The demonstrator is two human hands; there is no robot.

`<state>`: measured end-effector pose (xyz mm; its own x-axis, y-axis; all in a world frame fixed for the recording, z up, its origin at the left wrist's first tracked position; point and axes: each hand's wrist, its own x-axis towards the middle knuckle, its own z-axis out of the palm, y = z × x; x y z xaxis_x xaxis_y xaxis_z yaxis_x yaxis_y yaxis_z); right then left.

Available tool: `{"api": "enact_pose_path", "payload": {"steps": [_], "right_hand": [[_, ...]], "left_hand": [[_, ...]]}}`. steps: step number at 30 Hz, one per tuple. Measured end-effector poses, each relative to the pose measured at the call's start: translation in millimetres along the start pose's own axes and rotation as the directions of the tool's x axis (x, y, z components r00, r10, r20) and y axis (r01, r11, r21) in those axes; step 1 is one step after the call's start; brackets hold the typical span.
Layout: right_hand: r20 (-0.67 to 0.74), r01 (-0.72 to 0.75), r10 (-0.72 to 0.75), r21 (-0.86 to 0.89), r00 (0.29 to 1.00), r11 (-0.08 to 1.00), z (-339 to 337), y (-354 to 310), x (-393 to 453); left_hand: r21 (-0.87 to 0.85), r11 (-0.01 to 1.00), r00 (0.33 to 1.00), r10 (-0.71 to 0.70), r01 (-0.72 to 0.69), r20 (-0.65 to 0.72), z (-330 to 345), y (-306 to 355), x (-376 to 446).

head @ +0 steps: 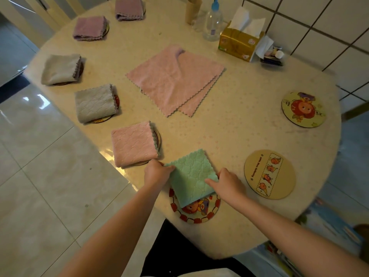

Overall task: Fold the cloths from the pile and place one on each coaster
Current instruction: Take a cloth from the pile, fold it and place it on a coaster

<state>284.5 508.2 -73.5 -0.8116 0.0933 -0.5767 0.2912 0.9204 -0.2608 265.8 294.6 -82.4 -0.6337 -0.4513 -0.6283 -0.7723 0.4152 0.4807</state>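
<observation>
**Green cloth going onto the sixth coaster**

Down my left side five coasters are already dressed: two purple folded cloths (89,28) at the far end, then two grey folded cloths (61,69), then a pink folded cloth (134,143) on the nearest of that row. Each sits on its coaster with a sliver of the disc showing at an edge.

My left hand (157,172) pinches the left corner of the green folded cloth (190,174), fingers curled onto its edge. The cloth lies partly over the red-bordered coaster (196,213) right in front of me, but it sits high: most of the coaster's near half is bare and the cloth's far half rests on the table (229,126). My right hand (227,183) holds the cloth's right edge, thumb on top and fingers curled at the side.

So I judge this step as the placing, nearly done. What it needs next is a small pull toward me to centre the cloth on the disc, then letting go with both hands.

In the middle of the table the pile of pink cloths (175,79) lies flat and unfolded. To my right two coasters are bare: the tan coaster (269,173) close by and the flower-face coaster (303,109) farther off. The next fold starts from that pile.
</observation>
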Motion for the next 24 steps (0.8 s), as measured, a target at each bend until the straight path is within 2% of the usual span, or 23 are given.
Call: {"api": "enact_pose_path", "payload": {"steps": [7,11,13,17,21,24], "right_hand": [[0.172,-0.084,0.051,0.194,0.984,0.977,-11,-9,3],[0.182,-0.135,0.075,0.346,0.980,0.928,-14,-9,5],[0.186,-0.149,0.073,0.440,0.980,0.885,-18,-9,7],[0.191,-0.178,0.064,0.670,0.979,0.720,-36,-3,1],[0.160,-0.143,0.038,0.724,0.986,0.675,-44,13,-17],[0.167,-0.117,-0.007,0.720,0.986,0.684,-35,26,-33]], "left_hand": [[-0.163,0.985,0.996,-0.037,0.049,0.080,-1,6,0],[-0.314,0.949,0.988,0.011,0.038,0.154,-5,8,1],[-0.416,0.907,0.974,0.028,0.069,0.223,-8,9,-1],[-0.564,0.818,0.951,0.075,0.113,0.300,-12,13,-17],[-0.616,0.781,0.936,0.134,0.103,0.327,-15,5,-39],[-0.560,0.825,0.935,0.138,0.074,0.327,-12,-14,-51]]}}
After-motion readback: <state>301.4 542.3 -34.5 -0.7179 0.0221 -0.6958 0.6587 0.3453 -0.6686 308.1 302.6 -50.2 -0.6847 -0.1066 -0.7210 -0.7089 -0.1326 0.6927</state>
